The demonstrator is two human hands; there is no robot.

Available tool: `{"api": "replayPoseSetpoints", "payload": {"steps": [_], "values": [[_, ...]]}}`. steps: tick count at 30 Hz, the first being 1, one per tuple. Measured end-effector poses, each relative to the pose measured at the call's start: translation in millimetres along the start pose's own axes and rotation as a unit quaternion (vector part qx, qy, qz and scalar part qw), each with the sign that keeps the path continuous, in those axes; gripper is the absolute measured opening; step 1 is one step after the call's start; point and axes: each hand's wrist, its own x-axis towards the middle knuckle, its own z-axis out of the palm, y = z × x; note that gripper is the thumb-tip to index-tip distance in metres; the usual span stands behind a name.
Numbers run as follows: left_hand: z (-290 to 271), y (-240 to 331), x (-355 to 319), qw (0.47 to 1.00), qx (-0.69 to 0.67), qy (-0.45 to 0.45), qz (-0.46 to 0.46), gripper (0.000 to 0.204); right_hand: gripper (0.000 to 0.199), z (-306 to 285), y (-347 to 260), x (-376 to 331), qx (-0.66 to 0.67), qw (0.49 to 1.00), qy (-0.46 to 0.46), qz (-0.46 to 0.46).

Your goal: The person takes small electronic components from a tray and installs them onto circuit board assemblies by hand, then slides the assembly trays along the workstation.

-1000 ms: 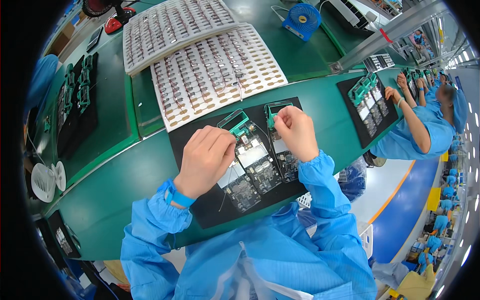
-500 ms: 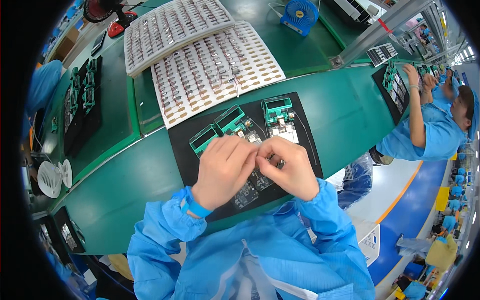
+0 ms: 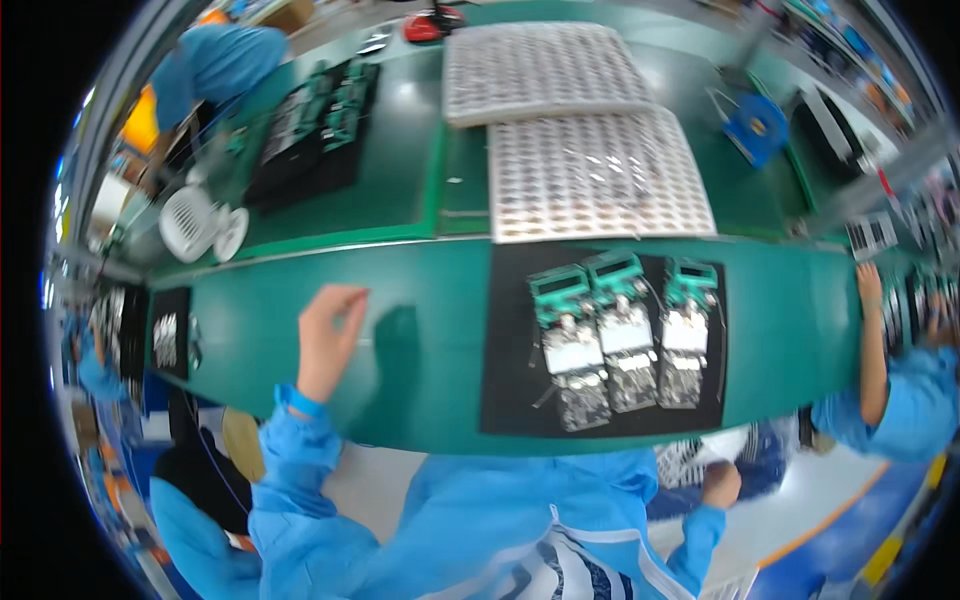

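Note:
My left hand (image 3: 334, 338) is raised over the green bench to the left of the black mat, its fingers bent together with the thumb; any small thing in the pinch is too blurred to make out. My right hand (image 3: 721, 485) hangs low beyond the bench's front edge, beside my body, its fingers smeared. Three circuit board assemblies lie side by side on the black mat (image 3: 508, 340): the left one (image 3: 572, 350), the middle one (image 3: 626, 335) and the right one (image 3: 686, 335). Each has a green frame at its far end and a white middle part.
Two stacked white trays (image 3: 600, 175) of small parts stand behind the mat. A blue fan (image 3: 757, 130) is at the back right, a white fan (image 3: 190, 225) at the left. Another mat with boards (image 3: 320, 130) lies back left. A co-worker's arm (image 3: 873, 345) reaches in at the right.
My hands, together over the boards before, have parted: the left moved left over bare bench, the right dropped down beside my body. The view has turned left, and all three boards now show fully.

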Motion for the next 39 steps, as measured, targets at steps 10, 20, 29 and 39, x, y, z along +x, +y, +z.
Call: {"api": "replayPoseSetpoints", "payload": {"steps": [10, 20, 29, 39], "values": [[-115, -285, 122, 0.947, 0.146, 0.245, -0.148, 0.035, 0.018, -153, -155, 34, 0.404, 0.895, 0.096, -0.161], [-86, -384, 177, 0.800, -0.190, 0.314, -0.474, 0.047, 0.019, -162, -196, 95, 0.368, 0.924, -0.035, -0.096], [-97, -373, 210, 0.809, -0.088, 0.389, -0.433, 0.081, 0.022, -140, -73, 143, 0.503, 0.861, 0.068, -0.006], [-82, -286, 180, 0.713, -0.516, 0.345, -0.325, 0.012, 0.027, -169, 67, 280, 0.306, 0.890, 0.337, -0.023]]}}
